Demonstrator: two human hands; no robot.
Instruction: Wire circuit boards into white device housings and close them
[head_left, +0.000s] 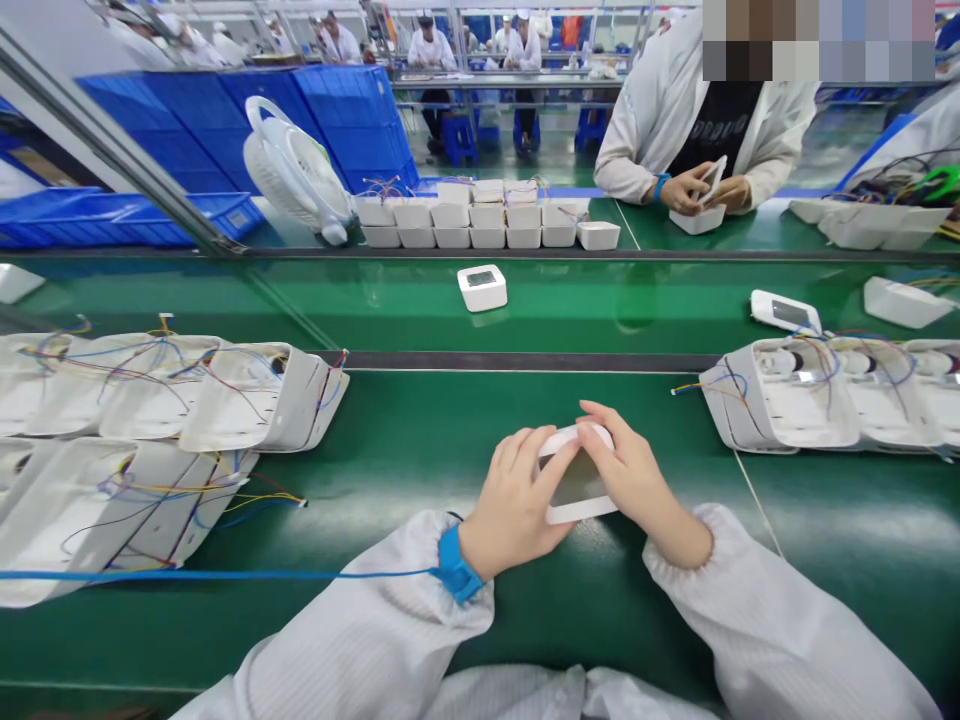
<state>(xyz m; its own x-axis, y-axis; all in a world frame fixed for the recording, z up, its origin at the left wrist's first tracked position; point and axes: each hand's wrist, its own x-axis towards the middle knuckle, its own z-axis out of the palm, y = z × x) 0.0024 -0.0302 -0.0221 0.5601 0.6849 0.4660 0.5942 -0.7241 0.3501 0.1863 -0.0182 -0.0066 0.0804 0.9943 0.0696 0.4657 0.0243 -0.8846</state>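
A: What spans the scene?
B: A green worktop (420, 430), bordered on its far side by a dark rail (510, 361). Farther off, stacked blue crates (352, 130) stand behind a white fan (289, 165); their contents are hidden from view.

A: And the containers close by?
B: Open white housings (232, 400) sit in two rows at the worker's left, colored wires (225, 490) lying inside and spilling over the sides. A matching group (795, 400) lines the right, holding more wires and white cylindrical parts (780, 362).

A: The hands?
B: Between the two groups, the left hand (517, 500) and right hand (630, 470) share a white-rimmed panel (583, 480). The left grips one side, the right the other.

A: How do the fingers stand?
B: Curled around it, pinching the panel from both sides, thumbs nearly meeting at its upper edge, gray face between them.

A: Smallest detail?
B: A blue band (457, 567) at the left wrist and, tinier, a white connector (302, 503) ending the wires.
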